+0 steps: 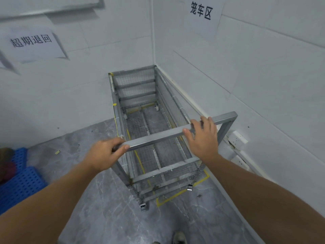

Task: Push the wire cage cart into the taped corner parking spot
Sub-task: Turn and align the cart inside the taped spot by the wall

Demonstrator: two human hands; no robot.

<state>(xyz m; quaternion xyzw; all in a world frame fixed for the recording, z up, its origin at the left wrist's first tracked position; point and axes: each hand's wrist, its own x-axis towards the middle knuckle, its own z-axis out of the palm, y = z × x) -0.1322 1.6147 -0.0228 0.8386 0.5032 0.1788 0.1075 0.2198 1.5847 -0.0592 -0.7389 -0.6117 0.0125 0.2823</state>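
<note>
Wire cage cart (149, 120) sits nearly parked, far end cornered ahead of the fingers, near-left caster (143, 206) outside the yellow tape (175, 193); left hand (103, 155) grips the handle bar (158, 136), right hand (204, 136) rests loosely on it.

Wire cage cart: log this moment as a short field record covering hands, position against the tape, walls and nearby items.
cart: wire cage cart, empty, far end in the wall corner
handle: grey handle bar at the near end
left hand: left hand gripping the bar's left end
right hand: right hand laid over the bar, fingers loosely spread
tape: yellow floor tape, near-left caster outside its corner
wall signs: paper sign on the right wall, second sign on the left wall
nearby: blue plastic pallet at left
</note>
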